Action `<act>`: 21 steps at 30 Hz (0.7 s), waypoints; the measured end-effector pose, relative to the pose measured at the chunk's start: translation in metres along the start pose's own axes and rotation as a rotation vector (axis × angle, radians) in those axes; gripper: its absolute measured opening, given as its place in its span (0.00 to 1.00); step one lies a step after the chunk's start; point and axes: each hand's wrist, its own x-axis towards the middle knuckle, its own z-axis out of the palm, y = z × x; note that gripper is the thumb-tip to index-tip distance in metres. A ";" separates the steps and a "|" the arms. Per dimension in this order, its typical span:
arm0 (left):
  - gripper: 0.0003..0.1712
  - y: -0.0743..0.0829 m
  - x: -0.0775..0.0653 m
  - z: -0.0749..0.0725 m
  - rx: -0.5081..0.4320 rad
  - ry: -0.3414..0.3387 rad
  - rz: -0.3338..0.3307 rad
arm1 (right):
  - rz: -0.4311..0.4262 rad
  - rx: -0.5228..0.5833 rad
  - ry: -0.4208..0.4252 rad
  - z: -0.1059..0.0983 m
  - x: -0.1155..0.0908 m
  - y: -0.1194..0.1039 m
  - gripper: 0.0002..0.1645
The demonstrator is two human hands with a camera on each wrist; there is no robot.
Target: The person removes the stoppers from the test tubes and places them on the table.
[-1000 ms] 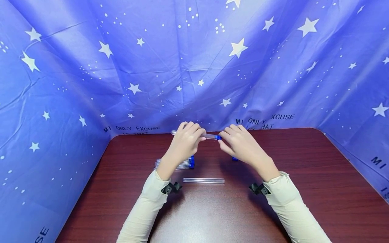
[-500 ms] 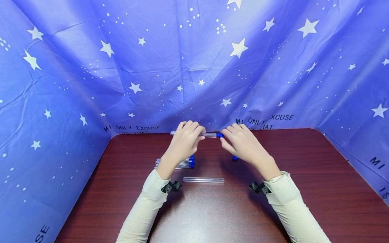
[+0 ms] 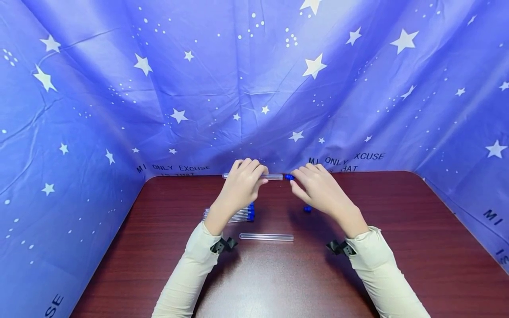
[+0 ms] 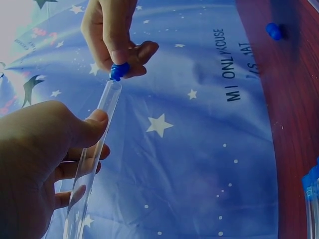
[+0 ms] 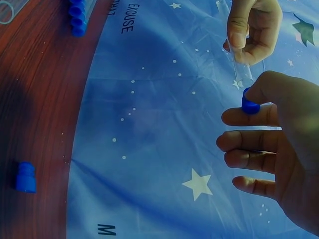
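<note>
My left hand grips a clear test tube by its middle, above the far part of the table. The tube lies nearly level in the head view, its open end pointing right. Between thumb and index finger, my right hand pinches a blue cap. That cap sits just off the tube's mouth, in line with it, a narrow gap between them. The right hand's other fingers are loosely spread. A second blue cap lies on the table below the right hand.
An uncapped test tube lies across the table between the forearms. Several blue-capped tubes lie side by side, partly hidden by the left wrist. A starry blue curtain hangs around the table's edges.
The cap in my right hand has shifted slightly right, from the tube's end to a little off it. The tube has levelled out; my left hand has barely moved.
</note>
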 end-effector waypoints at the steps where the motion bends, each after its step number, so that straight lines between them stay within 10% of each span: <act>1: 0.06 0.000 0.000 0.000 0.000 -0.003 0.000 | 0.002 0.004 0.001 -0.001 0.000 0.000 0.12; 21: 0.05 0.007 -0.013 0.009 -0.017 -0.142 0.085 | 0.133 0.051 -0.104 -0.011 -0.002 0.018 0.14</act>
